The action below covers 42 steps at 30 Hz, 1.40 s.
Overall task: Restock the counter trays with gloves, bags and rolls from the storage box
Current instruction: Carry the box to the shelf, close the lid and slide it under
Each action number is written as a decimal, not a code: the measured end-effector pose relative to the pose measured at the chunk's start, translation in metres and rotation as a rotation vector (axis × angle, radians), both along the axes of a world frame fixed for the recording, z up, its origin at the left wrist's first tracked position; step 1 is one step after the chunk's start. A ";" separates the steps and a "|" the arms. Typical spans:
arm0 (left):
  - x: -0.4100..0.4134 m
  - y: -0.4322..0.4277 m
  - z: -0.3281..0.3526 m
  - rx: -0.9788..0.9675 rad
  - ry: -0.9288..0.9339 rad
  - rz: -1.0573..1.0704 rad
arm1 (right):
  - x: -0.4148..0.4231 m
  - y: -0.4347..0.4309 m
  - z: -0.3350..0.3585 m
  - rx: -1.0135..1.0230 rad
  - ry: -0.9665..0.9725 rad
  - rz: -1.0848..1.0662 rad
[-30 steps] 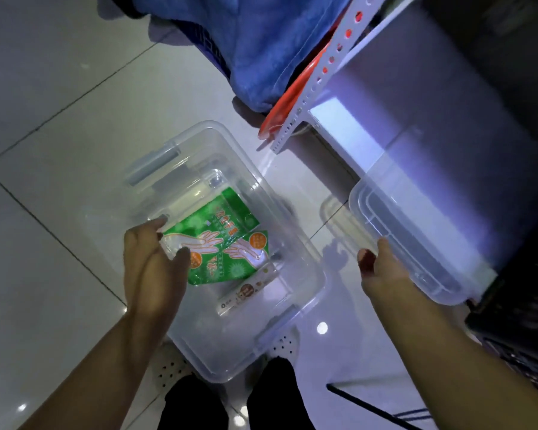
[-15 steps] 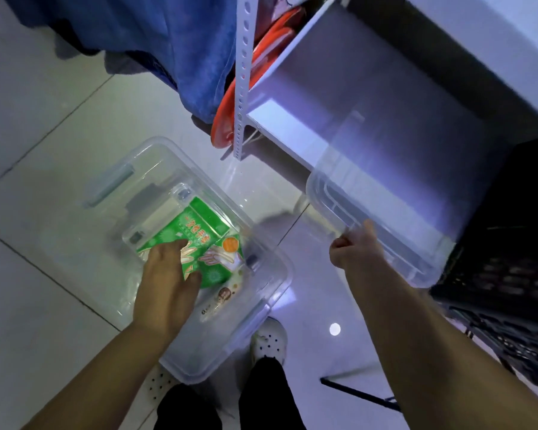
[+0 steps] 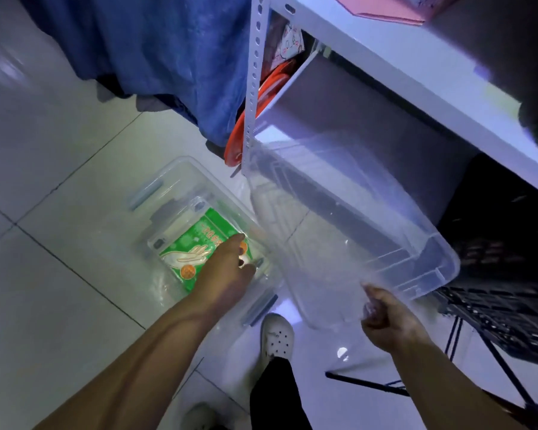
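A clear plastic storage box (image 3: 174, 169) stands on the tiled floor below me. Inside it lies a green glove packet (image 3: 193, 243) printed with white hands. My left hand (image 3: 227, 274) reaches into the box, its fingers curled over the packet's right end. My right hand (image 3: 385, 321) grips the near edge of the box's clear lid (image 3: 354, 228). The lid is held tilted in the air, right of the box and in front of the lower shelf. The rest of the box's contents cannot be made out.
A white perforated shelf post (image 3: 252, 88) and shelf board (image 3: 416, 57) rise at the right. Blue cloth (image 3: 174, 57) hangs behind the box, with orange-red discs (image 3: 239, 141) beside the post. A black crate (image 3: 503, 290) sits at the right. My white shoe (image 3: 277, 336) is near the box.
My right hand has lifted the lid higher and swung it toward the box. My left hand has slid from the packet's left side to its right end.
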State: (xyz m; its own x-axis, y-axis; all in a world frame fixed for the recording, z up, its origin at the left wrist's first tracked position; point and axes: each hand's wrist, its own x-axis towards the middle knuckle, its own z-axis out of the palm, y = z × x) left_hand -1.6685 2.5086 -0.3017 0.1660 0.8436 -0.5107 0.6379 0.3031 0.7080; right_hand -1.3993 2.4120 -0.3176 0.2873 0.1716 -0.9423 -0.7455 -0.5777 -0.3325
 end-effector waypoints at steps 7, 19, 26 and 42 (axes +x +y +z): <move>-0.067 -0.061 0.002 -0.207 0.104 0.119 | -0.064 -0.052 0.024 -0.073 -0.018 0.275; -0.129 -0.069 -0.070 -0.285 0.025 0.730 | -0.156 0.004 -0.045 0.109 0.082 0.457; -0.144 -0.050 -0.127 -0.276 0.067 0.796 | -0.177 0.019 -0.110 -0.005 -0.084 0.600; -0.134 -0.070 -0.175 -0.190 0.311 0.684 | -0.181 -0.009 -0.172 -0.095 -0.527 0.927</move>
State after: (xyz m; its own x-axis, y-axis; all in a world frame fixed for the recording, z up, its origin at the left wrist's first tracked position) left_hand -1.8021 2.4389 -0.4765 -0.5350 0.5998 -0.5950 0.4259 0.7997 0.4232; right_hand -1.5801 2.4035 -0.4897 0.4571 0.4646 -0.7584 0.2218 -0.8853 -0.4087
